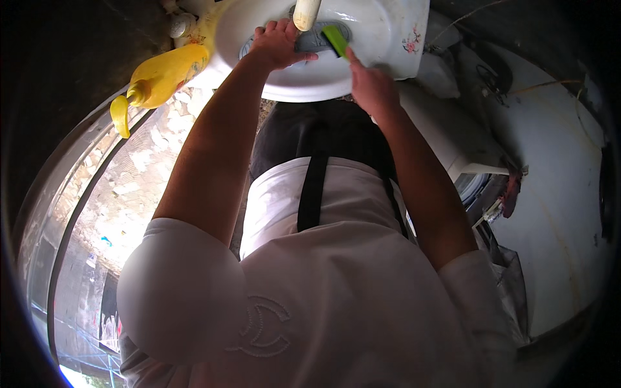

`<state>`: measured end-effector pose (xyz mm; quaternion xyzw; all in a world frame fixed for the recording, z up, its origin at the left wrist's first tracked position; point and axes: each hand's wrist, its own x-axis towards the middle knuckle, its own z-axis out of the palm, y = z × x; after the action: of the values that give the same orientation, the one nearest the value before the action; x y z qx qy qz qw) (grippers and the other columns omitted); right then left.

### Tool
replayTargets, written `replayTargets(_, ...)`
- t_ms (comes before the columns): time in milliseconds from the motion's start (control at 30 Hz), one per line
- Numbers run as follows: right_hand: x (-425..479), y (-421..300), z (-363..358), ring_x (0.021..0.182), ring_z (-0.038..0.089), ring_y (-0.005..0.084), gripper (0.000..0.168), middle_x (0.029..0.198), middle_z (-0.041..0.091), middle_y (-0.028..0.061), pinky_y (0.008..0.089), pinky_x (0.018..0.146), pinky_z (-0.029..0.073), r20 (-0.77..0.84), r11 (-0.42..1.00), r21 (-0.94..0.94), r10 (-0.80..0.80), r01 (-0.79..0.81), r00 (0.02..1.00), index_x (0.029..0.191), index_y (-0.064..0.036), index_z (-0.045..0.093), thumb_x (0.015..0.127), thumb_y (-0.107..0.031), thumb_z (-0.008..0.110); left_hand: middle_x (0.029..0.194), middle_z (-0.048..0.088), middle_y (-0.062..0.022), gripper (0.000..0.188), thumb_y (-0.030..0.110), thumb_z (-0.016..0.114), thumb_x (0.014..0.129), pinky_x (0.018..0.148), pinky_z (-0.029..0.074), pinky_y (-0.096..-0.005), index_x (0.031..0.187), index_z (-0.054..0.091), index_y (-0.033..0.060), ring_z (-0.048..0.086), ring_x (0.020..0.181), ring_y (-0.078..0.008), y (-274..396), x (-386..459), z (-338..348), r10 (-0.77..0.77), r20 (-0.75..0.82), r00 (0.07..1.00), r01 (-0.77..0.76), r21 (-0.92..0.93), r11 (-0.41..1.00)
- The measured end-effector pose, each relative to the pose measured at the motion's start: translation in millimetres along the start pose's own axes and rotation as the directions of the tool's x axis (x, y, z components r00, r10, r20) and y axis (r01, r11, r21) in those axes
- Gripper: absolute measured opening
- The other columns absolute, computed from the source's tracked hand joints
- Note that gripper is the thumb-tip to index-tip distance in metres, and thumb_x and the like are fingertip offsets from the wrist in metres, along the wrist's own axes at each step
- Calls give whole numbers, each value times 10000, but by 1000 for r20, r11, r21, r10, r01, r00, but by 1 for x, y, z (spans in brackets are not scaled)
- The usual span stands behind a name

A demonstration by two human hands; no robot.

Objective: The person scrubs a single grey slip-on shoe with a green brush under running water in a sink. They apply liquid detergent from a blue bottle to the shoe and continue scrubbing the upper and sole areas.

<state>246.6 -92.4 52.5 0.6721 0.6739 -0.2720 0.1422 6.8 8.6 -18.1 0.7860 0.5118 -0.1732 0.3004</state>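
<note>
A grey shoe or slipper [318, 41] lies lengthwise in a white oval washbasin [376, 36], its full shape partly hidden. Across its left part my left hand [276, 46] is spread, pressing and holding it against the basin. My right hand [376, 89] grips the handle of a green brush [335, 40] with dark bristles. The brush head meets the shoe's right part. Above the shoe, a cream-coloured spout [306, 14] juts in from the top of the view and covers some of it.
A yellow pump bottle [170, 75] stands left of the basin, near a small white-capped container [182, 25]. Floral decoration [412, 41] marks the basin's right corner. At right are a pale plastic bag [436, 75] and a large white panel [553, 194].
</note>
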Motion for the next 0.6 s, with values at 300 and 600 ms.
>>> replayTargets(300,19,-20,3,798,731,416,564,827,731,196,571,737,583,-92,993,22,121,-119,988,1603,-197,445,1047,-245,527,1623,424,-59,1074,831,603,863,1223,275,-542,1622,356,112,397,1487,-280,9,-15,8,54,-82,995,-44,124,991)
replayTargets(600,-3,-12,-4,794,723,427,592,823,717,205,561,766,582,13,1000,21,4,-4,1000,1632,-300,403,1055,-242,526,1617,391,-248,1212,523,892,776,1247,308,-574,1667,207,68,368,1498,-476,-18,-38,-6,17,-47,999,-14,63,998)
